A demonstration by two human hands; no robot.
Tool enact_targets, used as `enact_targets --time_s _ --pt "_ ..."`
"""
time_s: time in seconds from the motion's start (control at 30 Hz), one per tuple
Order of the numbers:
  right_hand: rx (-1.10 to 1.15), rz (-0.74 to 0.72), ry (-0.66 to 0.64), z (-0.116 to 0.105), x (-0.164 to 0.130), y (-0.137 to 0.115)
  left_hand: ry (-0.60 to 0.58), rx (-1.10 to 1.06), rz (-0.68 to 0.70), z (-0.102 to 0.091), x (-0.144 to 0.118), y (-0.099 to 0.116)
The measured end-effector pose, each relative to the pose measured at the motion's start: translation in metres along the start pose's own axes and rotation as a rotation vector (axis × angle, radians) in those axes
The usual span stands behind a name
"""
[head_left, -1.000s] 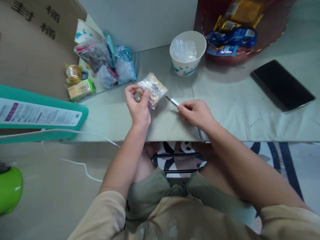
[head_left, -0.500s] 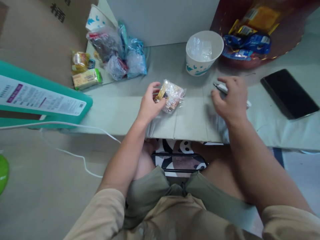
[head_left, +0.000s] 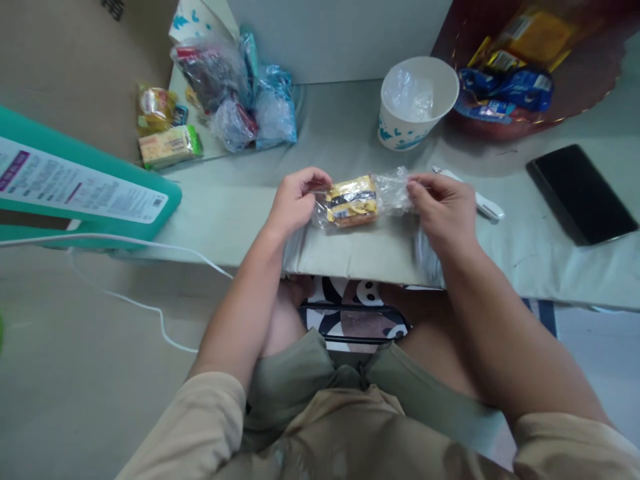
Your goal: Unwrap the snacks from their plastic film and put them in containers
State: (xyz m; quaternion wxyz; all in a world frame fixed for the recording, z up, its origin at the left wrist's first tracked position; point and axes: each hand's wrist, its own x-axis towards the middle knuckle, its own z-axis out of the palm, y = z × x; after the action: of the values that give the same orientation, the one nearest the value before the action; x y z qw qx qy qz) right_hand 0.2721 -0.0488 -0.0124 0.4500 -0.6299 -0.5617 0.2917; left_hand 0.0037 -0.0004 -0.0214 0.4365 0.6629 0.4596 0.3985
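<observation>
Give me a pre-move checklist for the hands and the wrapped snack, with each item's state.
1. Left hand pinches the left end of the clear plastic wrapper with the yellow snack inside: ok.
2. Right hand pinches the wrapper's right end: ok.
3. Wrapper opened: cannot tell.
4. White-handled small blade tool lies on the grey table, out of the hands: ok.
5. White paper cup with blue print stands upright behind the snack, apart from it: ok.
6. Black flat phone lies away from both hands: ok.

Your grey table (head_left: 350,133) carries a paper cup (head_left: 417,100), white knife (head_left: 475,200), black phone (head_left: 583,193), wrapped snacks (head_left: 240,93).
</observation>
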Motion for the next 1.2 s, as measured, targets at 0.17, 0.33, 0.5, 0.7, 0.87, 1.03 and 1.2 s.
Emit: enact_targets --time_s 0.17,0.33,0.5,0.7,0.87,1.03,1.2 --pt "0.071 0.155 0.165 -0.016 0.005 0.014 0.232 0.019 -0.001 -0.009 0.008 -0.003" --pt "-0.245 -0.112 0.212 -0.024 -0.001 0.004 0.252 0.135 0.036 -0.012 -0.004 0.008" --pt "-0.393 -0.215 -0.048 -0.017 -0.004 -0.011 0.069 0.429 0.201 -0.008 -0.02 0.026" --pt "-0.053 -0.367 -0.488 -0.032 -0.014 -0.027 -0.195 0.363 0.368 -0.007 -0.041 0.063" --pt "-0.333 -0.178 -0.576 -0.032 -0.023 -0.03 -0.342 0.385 0.064 -0.01 -0.047 0.071" --pt "-0.384 -0.471 -0.293 -0.001 -0.019 -0.026 0.02 0.698 0.067 -0.012 -0.028 0.054" --pt "-0.456 -0.549 -0.432 0.024 -0.015 -0.022 -0.097 0.671 -0.042 -0.007 -0.009 0.036"
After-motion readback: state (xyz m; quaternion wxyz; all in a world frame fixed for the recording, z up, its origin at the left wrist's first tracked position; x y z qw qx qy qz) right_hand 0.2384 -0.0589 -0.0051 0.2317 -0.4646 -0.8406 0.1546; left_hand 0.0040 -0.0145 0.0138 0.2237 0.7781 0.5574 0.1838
